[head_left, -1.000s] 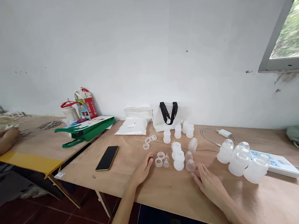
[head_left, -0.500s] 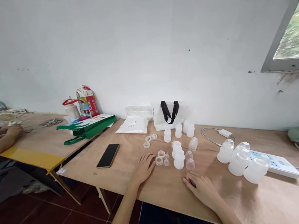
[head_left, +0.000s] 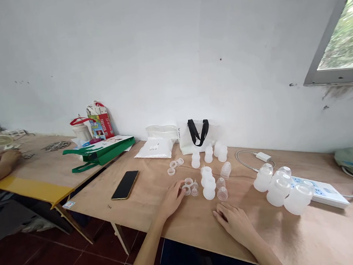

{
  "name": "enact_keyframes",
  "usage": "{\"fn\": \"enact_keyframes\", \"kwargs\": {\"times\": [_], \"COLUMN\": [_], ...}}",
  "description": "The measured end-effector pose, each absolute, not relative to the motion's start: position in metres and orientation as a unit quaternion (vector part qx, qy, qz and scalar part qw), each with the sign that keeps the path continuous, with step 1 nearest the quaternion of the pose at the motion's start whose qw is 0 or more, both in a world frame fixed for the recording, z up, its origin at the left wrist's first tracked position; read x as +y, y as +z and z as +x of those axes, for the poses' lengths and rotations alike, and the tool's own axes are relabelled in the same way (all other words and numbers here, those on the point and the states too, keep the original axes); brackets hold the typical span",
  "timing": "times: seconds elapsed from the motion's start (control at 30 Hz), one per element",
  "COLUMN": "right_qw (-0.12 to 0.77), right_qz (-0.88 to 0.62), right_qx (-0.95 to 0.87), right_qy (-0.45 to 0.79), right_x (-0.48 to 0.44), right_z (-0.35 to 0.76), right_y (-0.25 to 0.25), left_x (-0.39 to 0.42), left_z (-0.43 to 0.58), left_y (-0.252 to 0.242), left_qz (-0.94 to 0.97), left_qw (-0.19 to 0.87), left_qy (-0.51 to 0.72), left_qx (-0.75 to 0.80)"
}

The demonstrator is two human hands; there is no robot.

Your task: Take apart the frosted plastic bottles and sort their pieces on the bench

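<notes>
My left hand is low over the table, fingers apart, its fingertips at the edge of a clear screw ring; whether they touch it I cannot tell. Beside that ring lie another ring and small clear nipples. My right hand rests on the tabletop, fingers loosely bent, thumb apart, holding nothing. Just beyond it stand clear domed caps and a row of frosted white baby bottles. To the right are several bottles topped with clear caps.
A phone lies on the left. White plastic packets, a white bag and more bottles stand toward the wall. A power strip is at right, a green bag at left. Another person's hand is at the neighbouring table.
My left hand's fingers have come up to the nearest ring and bent slightly. My right hand stays resting on the table. The view has shifted a little to the right.
</notes>
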State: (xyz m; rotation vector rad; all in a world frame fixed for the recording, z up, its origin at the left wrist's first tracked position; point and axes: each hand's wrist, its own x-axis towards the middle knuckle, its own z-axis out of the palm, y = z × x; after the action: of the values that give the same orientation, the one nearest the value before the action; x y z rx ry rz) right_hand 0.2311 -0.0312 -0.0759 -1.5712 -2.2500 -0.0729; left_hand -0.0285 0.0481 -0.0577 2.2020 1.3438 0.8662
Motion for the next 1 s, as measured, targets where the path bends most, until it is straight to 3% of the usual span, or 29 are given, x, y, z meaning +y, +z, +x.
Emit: {"fn": "enact_keyframes", "kwargs": {"times": [0.37,1.0], "right_qw": [0.207,0.213], "right_qz": [-0.549,-0.544], "right_qx": [-0.809,-0.810], "right_qy": [-0.023,-0.051], "right_x": [-0.032,-0.029], "right_z": [0.231,0.230], "right_y": [-0.073,-0.081], "left_x": [0.037,0.037], "left_z": [0.000,0.001], "left_y": [-0.058,-0.058], "left_qz": [0.818,0.831], "left_qw": [0.110,0.189], "left_qy": [0.242,0.261], "left_qx": [0.510,0.453]}}
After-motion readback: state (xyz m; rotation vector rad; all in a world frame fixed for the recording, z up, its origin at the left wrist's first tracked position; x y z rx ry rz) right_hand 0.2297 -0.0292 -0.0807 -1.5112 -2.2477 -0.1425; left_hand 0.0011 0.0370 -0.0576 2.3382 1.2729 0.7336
